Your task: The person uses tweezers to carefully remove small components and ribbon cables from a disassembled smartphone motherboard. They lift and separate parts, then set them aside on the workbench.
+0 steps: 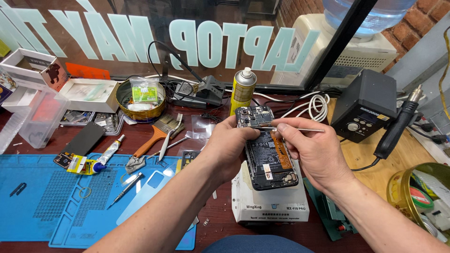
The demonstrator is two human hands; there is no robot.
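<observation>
Left hand point(228, 143): closed around the opened black smartphone with exposed circuit board point(267, 159).
Right hand point(311, 150): thin metal tweezers point(293, 129) are pinched, tips at the phone's top.
Support: white box-shaped machine point(269, 204).

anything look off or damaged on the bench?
Nothing spilled or broken. The phone has its back cover off, insides exposed, tilted in the left hand over the white box; the right hand holds a thin metal tool to its top. Bench is cluttered.
</observation>
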